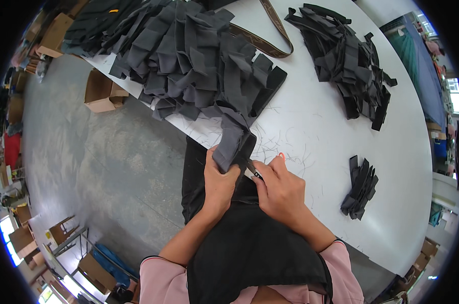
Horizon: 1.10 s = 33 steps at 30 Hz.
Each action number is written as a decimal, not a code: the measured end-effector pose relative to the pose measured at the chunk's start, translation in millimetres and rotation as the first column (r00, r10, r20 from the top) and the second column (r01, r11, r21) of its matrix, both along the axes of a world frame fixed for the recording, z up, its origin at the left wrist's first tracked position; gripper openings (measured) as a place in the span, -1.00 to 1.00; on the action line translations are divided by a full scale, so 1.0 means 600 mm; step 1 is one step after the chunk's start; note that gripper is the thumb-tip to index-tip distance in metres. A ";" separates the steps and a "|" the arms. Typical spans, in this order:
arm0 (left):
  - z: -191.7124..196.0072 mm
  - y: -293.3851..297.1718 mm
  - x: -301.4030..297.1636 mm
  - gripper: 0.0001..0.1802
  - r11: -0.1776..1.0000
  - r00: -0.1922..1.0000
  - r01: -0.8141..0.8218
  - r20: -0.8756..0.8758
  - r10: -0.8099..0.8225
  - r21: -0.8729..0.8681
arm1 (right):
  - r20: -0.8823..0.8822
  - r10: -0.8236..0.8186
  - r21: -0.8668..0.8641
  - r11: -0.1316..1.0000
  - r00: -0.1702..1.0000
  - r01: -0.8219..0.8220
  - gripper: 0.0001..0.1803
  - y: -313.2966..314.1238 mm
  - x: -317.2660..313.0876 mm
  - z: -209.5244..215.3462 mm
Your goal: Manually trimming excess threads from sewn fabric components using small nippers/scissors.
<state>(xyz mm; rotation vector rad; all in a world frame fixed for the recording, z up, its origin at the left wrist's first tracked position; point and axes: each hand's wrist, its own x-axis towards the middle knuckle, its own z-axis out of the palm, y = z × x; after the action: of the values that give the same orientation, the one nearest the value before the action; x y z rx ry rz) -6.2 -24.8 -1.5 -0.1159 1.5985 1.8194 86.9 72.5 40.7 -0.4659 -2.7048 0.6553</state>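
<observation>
- Grey fabric, a folded strip with a black edge, is the piece in work in the head view; it sits between the two hands, over the near-left edge of the smooth white table.
- The left hand has its thumb and fingers clamped on the lower end of that strip.
- The right hand has its fingers curled closed round a small dark hand tool at the strip's black edge; I cannot tell whether its blades, if any, are apart.
- A big, loose heap of dark grey fabric pieces lies just beyond the hands — by far the largest lot.
- A medium pile of black and grey strips lies at the far right, and a small bundle of black strips at the near right, both well apart from the heap.
- Fine dark loose threads litter the tabletop beside the right hand, so some cutting has probably been done.
- My judgement: the work is partway, this strip unfinished, with much apparently left — though which piles are finished, I cannot tell.
</observation>
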 end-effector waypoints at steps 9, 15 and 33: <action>-0.009 -0.001 0.005 -0.49 1.000 0.997 -0.009 -0.072 0.008 -0.010 | 0.021 -0.028 0.016 0.999 0.999 0.028 -0.64 -0.008 0.001 0.001; -0.010 -0.001 0.006 -0.50 1.000 0.996 -0.009 -0.083 0.008 -0.016 | 0.000 -0.051 0.040 0.998 0.999 0.051 -0.66 -0.013 0.002 -0.002; 0.004 0.000 0.003 -0.49 1.000 0.999 0.019 0.036 -0.019 0.010 | -0.075 -0.095 -0.147 0.986 0.993 0.083 -0.67 -0.005 0.016 0.000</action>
<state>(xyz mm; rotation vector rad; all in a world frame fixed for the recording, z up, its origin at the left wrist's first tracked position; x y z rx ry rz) -4.4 -24.8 0.9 -0.1277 1.5604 1.8007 96.4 69.4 40.4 -0.5788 -2.5549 0.8294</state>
